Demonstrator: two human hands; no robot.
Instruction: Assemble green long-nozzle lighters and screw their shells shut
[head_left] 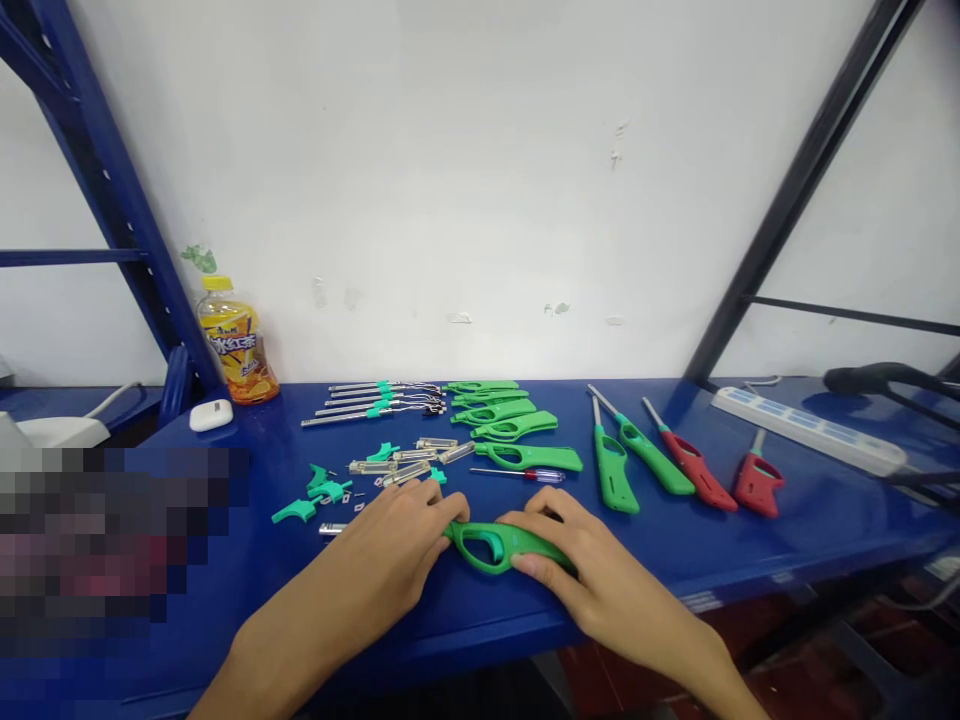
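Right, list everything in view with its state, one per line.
Held casing: gripped by left hand and right hand
Other casings: lying, without tubes
Green lighters: tubes on, lying
Red lighters: tubes on, lying
Triggers: loose, scattered
Metal tubes: lying, wires attached
Clear tanks: loose, fill unclear
Screwdriver: unheld
White case: shut
Bottle: upright, capped
Power strip: lying flat

Brt, even light; lwr-L pixelation
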